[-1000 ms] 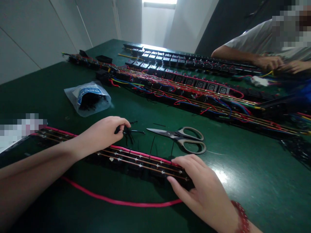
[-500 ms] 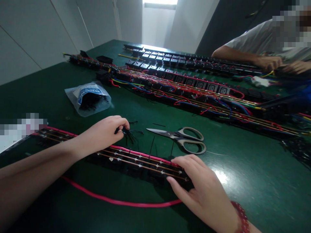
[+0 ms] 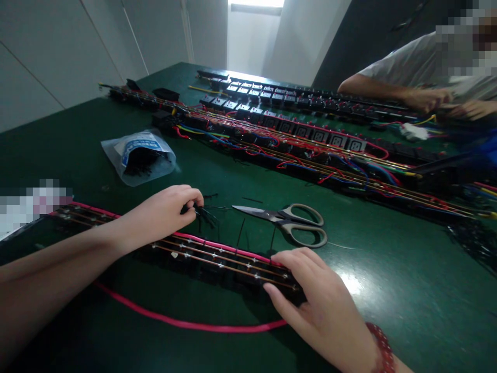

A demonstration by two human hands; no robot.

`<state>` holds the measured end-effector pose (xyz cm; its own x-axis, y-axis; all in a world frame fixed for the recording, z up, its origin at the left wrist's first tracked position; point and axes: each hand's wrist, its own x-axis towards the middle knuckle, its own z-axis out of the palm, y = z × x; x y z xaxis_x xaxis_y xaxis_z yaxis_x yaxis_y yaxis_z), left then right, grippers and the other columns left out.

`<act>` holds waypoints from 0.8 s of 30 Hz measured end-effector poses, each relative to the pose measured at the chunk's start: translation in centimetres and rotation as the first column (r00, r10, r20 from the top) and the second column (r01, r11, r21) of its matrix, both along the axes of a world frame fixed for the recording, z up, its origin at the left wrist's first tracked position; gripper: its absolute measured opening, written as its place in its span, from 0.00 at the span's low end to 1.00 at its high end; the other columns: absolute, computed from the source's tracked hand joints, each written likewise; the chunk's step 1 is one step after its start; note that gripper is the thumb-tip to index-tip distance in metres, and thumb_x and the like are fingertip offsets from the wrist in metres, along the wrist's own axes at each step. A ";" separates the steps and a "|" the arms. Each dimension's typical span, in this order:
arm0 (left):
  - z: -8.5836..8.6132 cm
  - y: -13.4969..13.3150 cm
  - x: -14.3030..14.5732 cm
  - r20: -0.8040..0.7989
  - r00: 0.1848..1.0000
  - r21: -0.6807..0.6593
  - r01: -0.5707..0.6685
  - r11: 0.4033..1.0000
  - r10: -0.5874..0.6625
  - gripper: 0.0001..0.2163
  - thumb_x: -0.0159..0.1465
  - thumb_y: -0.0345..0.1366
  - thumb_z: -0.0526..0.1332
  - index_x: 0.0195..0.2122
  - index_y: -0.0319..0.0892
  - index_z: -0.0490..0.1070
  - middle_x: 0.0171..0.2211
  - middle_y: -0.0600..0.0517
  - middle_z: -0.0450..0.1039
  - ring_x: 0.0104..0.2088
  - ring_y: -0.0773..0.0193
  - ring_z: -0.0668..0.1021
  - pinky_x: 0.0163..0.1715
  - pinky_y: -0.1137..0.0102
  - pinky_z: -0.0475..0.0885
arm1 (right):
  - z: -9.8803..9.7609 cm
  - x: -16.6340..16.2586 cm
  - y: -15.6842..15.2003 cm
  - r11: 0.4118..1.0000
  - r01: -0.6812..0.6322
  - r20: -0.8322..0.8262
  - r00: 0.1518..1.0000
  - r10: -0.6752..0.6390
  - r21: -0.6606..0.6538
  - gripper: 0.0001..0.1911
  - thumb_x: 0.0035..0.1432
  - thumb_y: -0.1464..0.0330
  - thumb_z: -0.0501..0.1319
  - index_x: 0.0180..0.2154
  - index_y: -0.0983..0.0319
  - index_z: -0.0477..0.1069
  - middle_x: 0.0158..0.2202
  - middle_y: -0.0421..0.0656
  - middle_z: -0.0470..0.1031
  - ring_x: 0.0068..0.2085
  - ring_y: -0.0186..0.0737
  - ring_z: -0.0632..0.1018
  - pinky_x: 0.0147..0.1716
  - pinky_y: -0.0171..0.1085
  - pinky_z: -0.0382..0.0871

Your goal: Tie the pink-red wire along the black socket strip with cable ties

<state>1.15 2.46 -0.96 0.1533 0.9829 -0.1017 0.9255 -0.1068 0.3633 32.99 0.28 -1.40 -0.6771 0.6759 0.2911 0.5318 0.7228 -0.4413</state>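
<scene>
My left hand (image 3: 165, 212) is closed in a pinch on a small bunch of black cable ties (image 3: 205, 215) lying just beyond a black socket strip (image 3: 202, 256). The strip lies across the green table in front of me, with copper bars and a pink wire (image 3: 186, 324) that loops toward me. My right hand (image 3: 322, 305) rests on the strip's right end, fingers spread flat over it. A few black ties stand up from the strip near that hand. Grey-handled scissors (image 3: 289, 223) lie shut on the table just beyond my right hand.
A clear bag of black ties (image 3: 140, 155) lies at the left. Several long wired socket strips (image 3: 310, 150) run across the far half of the green table (image 3: 407, 290). Another person's hands (image 3: 446, 101) are busy at the far right.
My left hand's fingers have drawn the tie bunch in slightly; the view has shifted a little. My right hand stays on the strip.
</scene>
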 end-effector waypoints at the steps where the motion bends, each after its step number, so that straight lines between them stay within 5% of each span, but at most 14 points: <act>1: 0.0 0.0 0.0 0.000 1.000 0.004 0.002 1.000 -0.002 0.08 0.61 0.34 0.55 0.38 0.45 0.72 0.35 0.53 0.71 0.37 0.60 0.73 0.37 0.66 0.67 | 0.0 0.0 0.0 1.000 0.000 -0.002 1.000 0.000 0.001 0.09 0.61 0.67 0.61 0.44 0.61 0.68 0.36 0.45 0.75 0.36 0.41 0.76 0.32 0.40 0.74; 24: 0.7 -0.1 0.3 0.014 1.000 -0.045 -0.015 0.999 0.016 0.09 0.65 0.41 0.56 0.36 0.46 0.74 0.36 0.52 0.75 0.35 0.60 0.76 0.33 0.68 0.69 | 0.1 -0.2 0.1 1.000 0.009 0.003 1.000 -0.009 -0.011 0.09 0.61 0.67 0.61 0.43 0.61 0.69 0.36 0.46 0.77 0.36 0.42 0.77 0.32 0.40 0.75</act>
<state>1.46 2.32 -0.21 0.1396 0.9797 -0.1440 0.9216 -0.0754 0.3806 32.77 0.36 -1.27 -0.6716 0.6852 0.2818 0.5398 0.7130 -0.4475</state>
